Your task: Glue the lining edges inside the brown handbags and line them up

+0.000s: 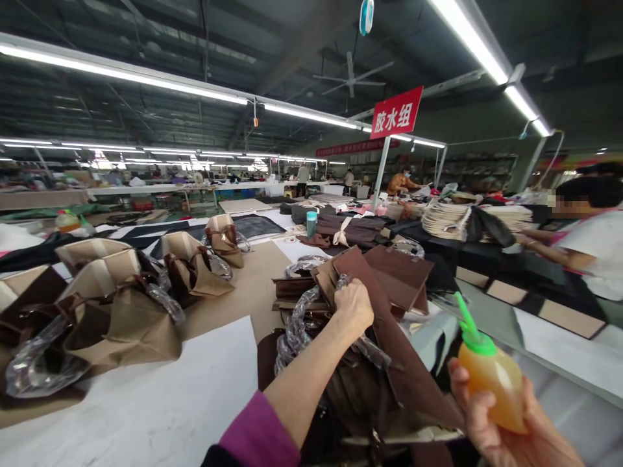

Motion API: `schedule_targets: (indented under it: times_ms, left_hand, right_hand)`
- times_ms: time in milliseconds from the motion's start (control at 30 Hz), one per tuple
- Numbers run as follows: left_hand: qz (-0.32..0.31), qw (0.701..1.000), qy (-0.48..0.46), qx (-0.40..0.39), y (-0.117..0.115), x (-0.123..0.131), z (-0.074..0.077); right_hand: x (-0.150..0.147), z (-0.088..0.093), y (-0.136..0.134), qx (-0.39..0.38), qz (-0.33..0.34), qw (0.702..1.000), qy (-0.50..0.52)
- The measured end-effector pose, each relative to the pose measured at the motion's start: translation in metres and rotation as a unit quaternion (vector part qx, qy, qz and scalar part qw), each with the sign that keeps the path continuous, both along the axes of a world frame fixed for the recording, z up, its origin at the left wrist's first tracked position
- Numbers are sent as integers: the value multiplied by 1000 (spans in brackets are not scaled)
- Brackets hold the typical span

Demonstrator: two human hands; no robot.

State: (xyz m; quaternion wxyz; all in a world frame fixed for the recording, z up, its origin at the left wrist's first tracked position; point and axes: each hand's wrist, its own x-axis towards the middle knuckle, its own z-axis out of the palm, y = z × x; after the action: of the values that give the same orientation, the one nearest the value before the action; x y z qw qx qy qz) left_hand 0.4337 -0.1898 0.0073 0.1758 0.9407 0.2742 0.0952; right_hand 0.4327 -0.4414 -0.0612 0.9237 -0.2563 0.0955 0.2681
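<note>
In my right hand (506, 415) is a squeeze bottle (491, 383) of amber liquid, its green nozzle pointing up and to the left. My left hand (354, 305), at the end of a purple cuff, is closed at the upper edge of a brown bag (360, 383) in front of me; its fingertips are hidden. Clear plastic wraps the bag's handle (296, 331), which loops beside my left forearm. A flat dark-brown panel (389, 324) slants along the bag's right side. The bottle is held apart from the bag, to its right.
Several tan and brown bags (126, 324) with plastic-wrapped handles stand on the table at left. A teal-lidded cup (311, 224) is farther back. At right, a person in a white top (591, 253) works near stacked beige pieces (445, 220). A red sign (396, 111) hangs above.
</note>
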Motion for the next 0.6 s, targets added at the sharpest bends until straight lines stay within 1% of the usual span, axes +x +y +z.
schedule_targets:
  times_ms: [67, 133, 233, 300, 367, 433, 500, 567, 600]
  left_hand:
    - [8, 998, -52, 29, 6, -2, 3]
    - [30, 996, -74, 43, 20, 4, 11]
    - [60, 997, -35, 19, 46, 23, 24]
    - [75, 997, -9, 2, 54, 34, 30]
    - [86, 996, -15, 13, 51, 35, 32]
    - [80, 995, -44, 47, 38, 23, 30]
    - [49, 994, -54, 76, 21, 4, 25]
    - [0, 996, -32, 89, 6, -13, 18]
    - [-23, 995, -13, 92, 1, -18, 15]
  right_hand:
    - [3, -3, -8, -8, -15, 1000, 18]
    - [3, 0, -13, -2, -32, 999, 26]
    - [-1, 8, -10, 24, -54, 998, 35]
    - [-5, 10, -5, 42, -55, 996, 62]
    - [-7, 6, -1, 69, -44, 991, 106]
    - [-8, -1, 0, 102, -42, 983, 144]
    - [-8, -10, -2, 119, -57, 978, 162]
    - [-7, -17, -5, 124, -66, 976, 166]
    - [-7, -19, -7, 124, -64, 976, 168]
